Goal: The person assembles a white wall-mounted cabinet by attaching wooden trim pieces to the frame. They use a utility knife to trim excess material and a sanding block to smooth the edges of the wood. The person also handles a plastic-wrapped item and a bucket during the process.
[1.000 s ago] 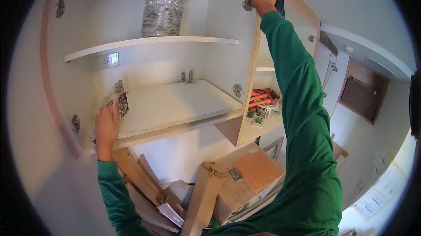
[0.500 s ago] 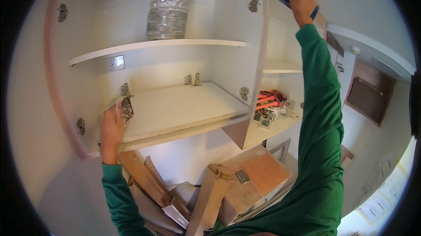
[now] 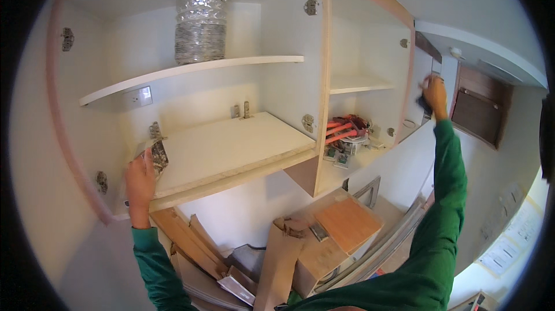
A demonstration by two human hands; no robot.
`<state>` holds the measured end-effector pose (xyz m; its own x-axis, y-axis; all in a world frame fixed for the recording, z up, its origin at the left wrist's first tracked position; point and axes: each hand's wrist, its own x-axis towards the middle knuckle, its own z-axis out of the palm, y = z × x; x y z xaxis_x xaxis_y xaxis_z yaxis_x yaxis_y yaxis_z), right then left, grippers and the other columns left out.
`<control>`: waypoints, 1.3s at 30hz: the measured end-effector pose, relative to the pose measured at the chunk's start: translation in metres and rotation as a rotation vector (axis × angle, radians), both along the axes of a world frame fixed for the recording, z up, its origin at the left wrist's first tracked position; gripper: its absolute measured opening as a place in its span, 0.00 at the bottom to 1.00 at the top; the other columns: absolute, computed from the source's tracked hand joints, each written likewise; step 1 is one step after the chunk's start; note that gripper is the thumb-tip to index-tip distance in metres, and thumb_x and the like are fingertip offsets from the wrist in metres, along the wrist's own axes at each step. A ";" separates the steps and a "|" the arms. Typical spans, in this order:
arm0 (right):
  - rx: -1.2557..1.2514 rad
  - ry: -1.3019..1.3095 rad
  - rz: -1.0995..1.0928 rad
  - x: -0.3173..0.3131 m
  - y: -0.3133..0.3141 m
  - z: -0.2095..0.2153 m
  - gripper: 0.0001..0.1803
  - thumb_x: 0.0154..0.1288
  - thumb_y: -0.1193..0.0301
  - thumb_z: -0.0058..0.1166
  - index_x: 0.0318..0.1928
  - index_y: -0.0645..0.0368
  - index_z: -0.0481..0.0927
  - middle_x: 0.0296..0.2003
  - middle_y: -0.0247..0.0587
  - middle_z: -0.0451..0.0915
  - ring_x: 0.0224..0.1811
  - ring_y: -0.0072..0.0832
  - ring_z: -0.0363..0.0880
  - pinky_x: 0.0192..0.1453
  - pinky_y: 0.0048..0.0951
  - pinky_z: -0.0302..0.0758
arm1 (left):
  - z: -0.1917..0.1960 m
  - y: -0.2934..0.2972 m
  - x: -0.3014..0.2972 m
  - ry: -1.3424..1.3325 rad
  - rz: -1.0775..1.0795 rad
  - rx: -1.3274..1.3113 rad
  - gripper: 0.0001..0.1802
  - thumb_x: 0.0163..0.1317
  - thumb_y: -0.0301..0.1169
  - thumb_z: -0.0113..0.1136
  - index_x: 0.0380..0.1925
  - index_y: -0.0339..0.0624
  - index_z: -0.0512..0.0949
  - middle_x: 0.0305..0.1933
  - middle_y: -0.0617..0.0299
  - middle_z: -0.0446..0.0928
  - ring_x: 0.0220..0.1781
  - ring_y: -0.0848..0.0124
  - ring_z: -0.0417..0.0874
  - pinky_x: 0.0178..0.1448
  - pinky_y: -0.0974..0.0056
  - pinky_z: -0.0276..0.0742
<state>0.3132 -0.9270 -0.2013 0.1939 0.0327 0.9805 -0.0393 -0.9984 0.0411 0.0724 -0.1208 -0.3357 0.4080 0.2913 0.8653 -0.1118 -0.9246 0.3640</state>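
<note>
My left hand (image 3: 140, 181) is raised to the front left corner of the lower white shelf (image 3: 231, 149) inside an open wall cabinet, fingers closed on a small metal hinge piece (image 3: 158, 155). My right hand (image 3: 435, 96), in a green sleeve, reaches far out to the right at the cabinet's right end and grips a small dark object (image 3: 425, 104) whose kind I cannot make out.
A silver flexible duct (image 3: 201, 22) rises through the upper shelf (image 3: 191, 71). The right compartment holds red-handled tools (image 3: 344, 129). Below stand cardboard boxes and wooden boards (image 3: 324, 236). Metal hinge plates sit on the cabinet walls (image 3: 312, 6).
My right hand has swung down and to the right, from the cabinet's top edge to its right end. My left hand has stayed at the shelf corner.
</note>
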 end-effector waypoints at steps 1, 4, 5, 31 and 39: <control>0.089 0.151 0.039 -0.004 -0.003 -0.051 0.17 0.66 0.56 0.59 0.41 0.59 0.80 0.38 0.58 0.81 0.43 0.58 0.80 0.47 0.54 0.75 | -0.002 0.000 0.003 -0.029 -0.016 0.005 0.29 0.80 0.42 0.44 0.27 0.26 0.75 0.25 0.35 0.72 0.30 0.35 0.73 0.37 0.43 0.68; 0.564 0.887 0.661 -0.039 -0.028 -0.244 0.17 0.71 0.58 0.52 0.43 0.60 0.82 0.36 0.48 0.81 0.38 0.46 0.80 0.45 0.46 0.76 | -0.003 0.003 0.008 0.063 0.045 0.019 0.29 0.80 0.43 0.43 0.27 0.26 0.75 0.25 0.35 0.73 0.31 0.35 0.74 0.37 0.42 0.69; 0.838 1.112 0.799 -0.059 -0.046 -0.309 0.17 0.73 0.58 0.50 0.44 0.60 0.83 0.36 0.42 0.81 0.36 0.41 0.79 0.44 0.42 0.76 | -0.004 0.001 0.014 0.052 0.008 -0.002 0.30 0.80 0.43 0.43 0.27 0.26 0.75 0.25 0.35 0.73 0.31 0.35 0.74 0.38 0.42 0.69; 1.638 1.201 0.852 -0.124 0.149 -0.631 0.29 0.72 0.45 0.53 0.58 0.57 0.76 0.37 0.35 0.77 0.24 0.22 0.69 0.29 0.23 0.70 | 0.007 -0.008 -0.016 0.143 0.118 0.017 0.27 0.77 0.44 0.47 0.27 0.33 0.79 0.27 0.37 0.78 0.34 0.36 0.80 0.41 0.41 0.75; 1.882 0.260 1.198 -0.103 0.066 -0.542 0.31 0.73 0.47 0.53 0.64 0.56 0.75 0.38 0.34 0.76 0.21 0.19 0.68 0.24 0.20 0.69 | -0.002 -0.001 -0.002 0.094 0.068 0.027 0.27 0.78 0.44 0.47 0.25 0.32 0.78 0.27 0.37 0.78 0.33 0.36 0.79 0.40 0.41 0.74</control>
